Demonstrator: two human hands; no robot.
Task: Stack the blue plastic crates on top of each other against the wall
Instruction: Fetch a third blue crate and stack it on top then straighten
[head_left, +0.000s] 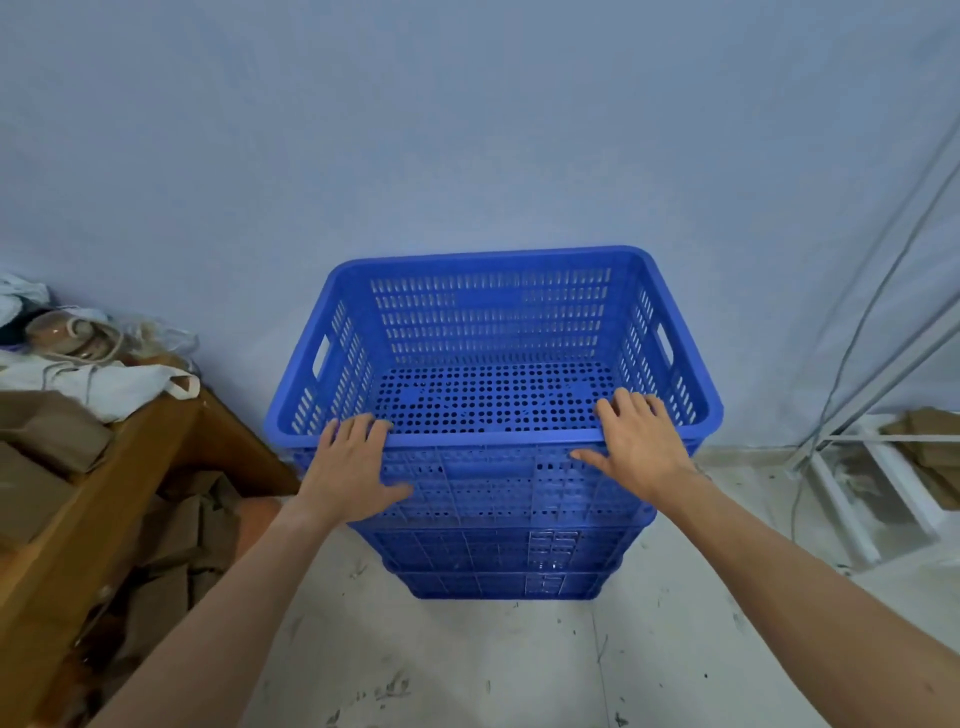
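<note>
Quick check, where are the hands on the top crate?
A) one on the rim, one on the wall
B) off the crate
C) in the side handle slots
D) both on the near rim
D: the left hand and right hand both lie over the near rim of the top crate, fingers curled inside; its side handle slots are free.

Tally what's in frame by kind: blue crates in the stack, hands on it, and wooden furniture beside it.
Blue crates, stacked against the wall: 3 visible tiers, top crate, middle crate, bottom crate
Hands on the top crate's near rim: 2, left hand, right hand
Wooden table at the left: 1
Total: 6
</note>
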